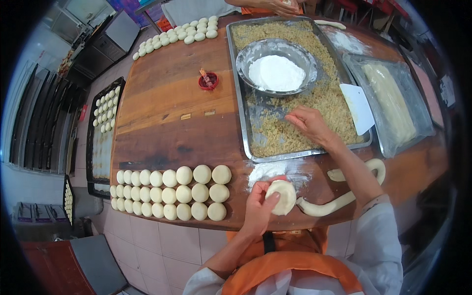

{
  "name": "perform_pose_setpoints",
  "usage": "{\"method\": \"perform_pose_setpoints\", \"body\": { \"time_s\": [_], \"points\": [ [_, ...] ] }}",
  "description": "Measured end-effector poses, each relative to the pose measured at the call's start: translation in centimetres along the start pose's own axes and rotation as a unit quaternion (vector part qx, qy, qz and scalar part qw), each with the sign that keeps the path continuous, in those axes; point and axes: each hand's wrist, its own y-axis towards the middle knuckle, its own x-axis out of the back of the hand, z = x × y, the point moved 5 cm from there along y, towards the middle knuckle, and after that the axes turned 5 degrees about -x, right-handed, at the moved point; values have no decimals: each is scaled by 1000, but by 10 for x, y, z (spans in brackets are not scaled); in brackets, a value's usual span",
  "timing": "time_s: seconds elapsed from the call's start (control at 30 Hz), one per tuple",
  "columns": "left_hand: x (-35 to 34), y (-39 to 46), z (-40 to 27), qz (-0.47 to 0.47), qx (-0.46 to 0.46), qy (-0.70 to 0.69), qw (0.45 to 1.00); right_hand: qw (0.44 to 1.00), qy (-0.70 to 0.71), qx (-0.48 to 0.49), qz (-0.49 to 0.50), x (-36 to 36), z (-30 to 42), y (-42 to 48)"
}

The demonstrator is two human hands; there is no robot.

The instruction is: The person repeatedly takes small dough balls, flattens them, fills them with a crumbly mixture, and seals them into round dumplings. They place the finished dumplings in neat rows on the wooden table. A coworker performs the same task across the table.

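Observation:
My left hand (pixel 260 204) holds a flattened round of dough (pixel 282 197), its thumb pressed on the face, above the table's near edge. Over the crumbly filling in a large metal tray (pixel 244 127) is my right hand (pixel 308 123), fingers bent together; whether it pinches any filling cannot be told. A metal bowl of white flour (pixel 276 72) stands in the tray. Loose flour (pixel 267 171) lies on the wood beside my left hand. A curved rope of dough (pixel 326 208) lies under my right forearm. Rows of round dough pieces (pixel 183 193) sit to the left.
A white scraper (pixel 357 108) rests at the tray's right rim, beside a dough slab in clear plastic (pixel 391 99). A small red dish (pixel 208 81) stands mid-table. More dough rounds (pixel 199 36) sit at the far edge, near a co-worker's hands (pixel 282 6). A baking tray (pixel 101 155) stands left.

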Motion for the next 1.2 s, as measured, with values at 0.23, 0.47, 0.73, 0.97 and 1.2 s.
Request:
{"method": "perform_pose_setpoints", "body": {
  "time_s": [0.23, 0.47, 0.73, 0.97, 1.2],
  "points": [
    [-20, -8, 8, 48, 185, -251, 949, 940, 193, -279, -29, -22, -24, -4],
    [-16, -10, 20, 60, 204, -228, 950, 994, 46, -82, 50, -6, 25, -16],
    [-11, -10, 21, 41, 198, -222, 954, 970, -224, -5, 92, 14, 59, -23],
    [-9, -10, 21, 26, 205, -223, 953, 956, -284, -44, 63, -3, 5, -20],
    [-11, -8, 20, 58, 222, -302, 925, 976, 73, -203, -3, 15, 19, -11]
  ]
}}
